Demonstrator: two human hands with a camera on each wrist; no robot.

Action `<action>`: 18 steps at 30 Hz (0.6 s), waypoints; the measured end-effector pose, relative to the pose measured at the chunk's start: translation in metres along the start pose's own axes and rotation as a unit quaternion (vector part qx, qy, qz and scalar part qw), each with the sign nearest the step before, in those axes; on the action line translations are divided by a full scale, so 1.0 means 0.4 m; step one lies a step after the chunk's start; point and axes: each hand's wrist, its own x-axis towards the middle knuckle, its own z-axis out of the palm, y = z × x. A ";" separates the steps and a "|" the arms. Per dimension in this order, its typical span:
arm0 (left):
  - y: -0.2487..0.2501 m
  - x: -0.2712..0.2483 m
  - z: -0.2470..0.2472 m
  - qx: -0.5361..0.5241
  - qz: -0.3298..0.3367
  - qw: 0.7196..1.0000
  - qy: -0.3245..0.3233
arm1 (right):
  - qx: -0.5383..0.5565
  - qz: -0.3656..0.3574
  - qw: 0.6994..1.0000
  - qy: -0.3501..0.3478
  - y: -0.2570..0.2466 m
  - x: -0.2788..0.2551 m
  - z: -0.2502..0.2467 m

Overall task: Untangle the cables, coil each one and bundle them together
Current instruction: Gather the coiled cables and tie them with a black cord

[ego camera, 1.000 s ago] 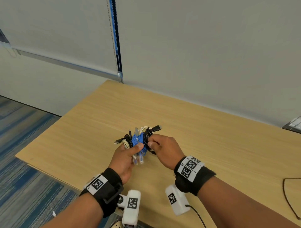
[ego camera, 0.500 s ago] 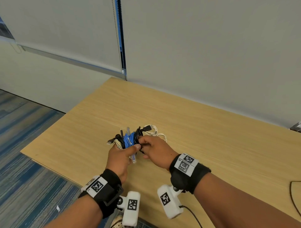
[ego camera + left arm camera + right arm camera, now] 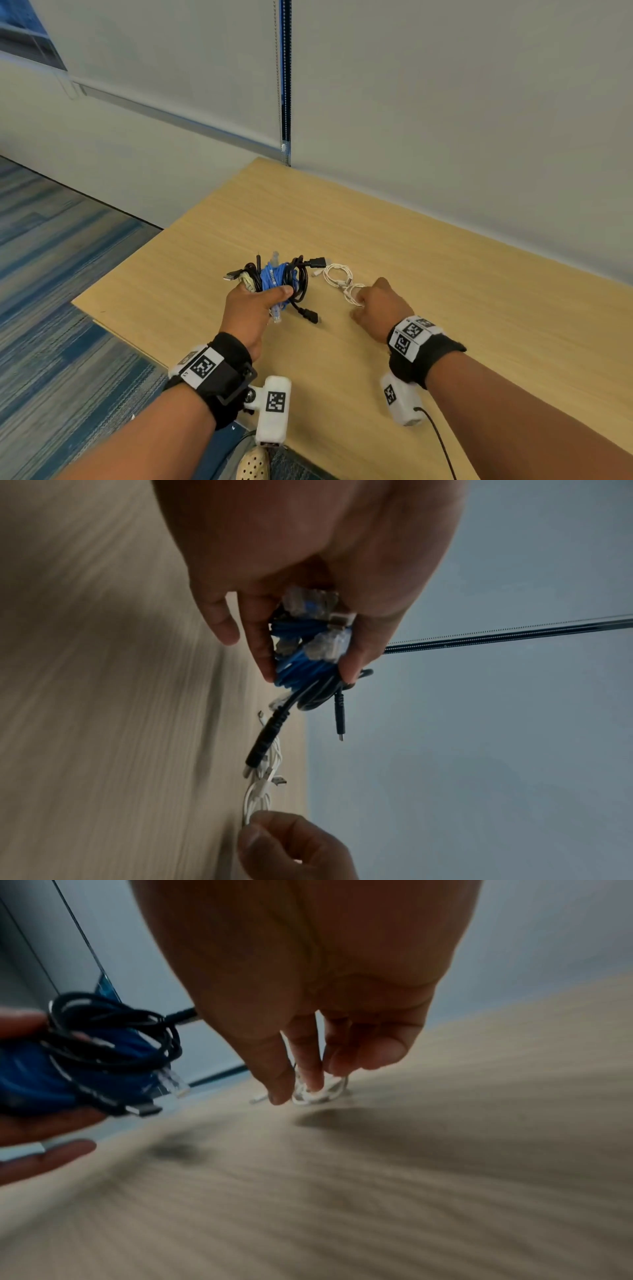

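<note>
The left hand (image 3: pixel 247 310) is clutching a bundle of coiled cables (image 3: pixel 274 278) just above the pale wood-grain laminate worktop (image 3: pixel 445 274), near its left edge and closer to the front than the far edge. The thumb is pressing across the top while the fingers (image 3: pixel 257 642) are curling round beneath. Within the bundle, a glossy blue round-jacketed network cable (image 3: pixel 301 666) is sitting in tight loops, with clear plastic clip plugs (image 3: pixel 173 1083) poking out. Thin black rubbery cable (image 3: pixel 113 1031) is looping over the blue; how many black leads there are cannot be told, though three black plug ends are showing in the head view, one a broad flat plug (image 3: pixel 317 263) pointing toward the far edge. A beige piece (image 3: pixel 247 281) is sitting at the bundle's left side, too small to identify.

To the right of the bundle, a single thin white smooth cable (image 3: pixel 339 279) is lying in loose round loops on the worktop. The right hand (image 3: pixel 378 310) is pinching the near end of that coil, with fingertips (image 3: pixel 313 1080) closing on the strands against the surface.
</note>
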 end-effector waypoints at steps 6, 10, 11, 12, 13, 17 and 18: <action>-0.006 -0.007 0.006 0.003 -0.006 1.000 -0.002 | -0.045 0.002 0.998 0.036 0.035 0.013 0.031; -0.001 -0.008 0.002 0.002 -0.006 1.000 0.006 | -0.078 -0.027 0.996 0.040 0.057 0.022 0.025; -0.001 -0.008 -0.001 0.002 -0.006 1.000 0.008 | -0.064 -0.028 0.996 0.049 0.060 0.026 0.022; 0.000 -0.008 -0.005 0.003 -0.005 1.000 0.009 | -0.032 -0.026 0.997 0.063 0.061 0.030 0.017; 0.001 -0.009 -0.009 0.002 -0.003 1.000 0.010 | 0.016 -0.026 0.996 0.086 0.059 0.033 0.010; 0.004 -0.011 -0.022 0.001 -0.001 1.000 0.016 | 0.142 -0.057 0.968 0.198 0.024 0.054 -0.032; 0.004 -0.011 -0.025 0.001 0.000 1.000 0.018 | 0.143 -0.065 0.967 0.199 0.011 0.061 -0.041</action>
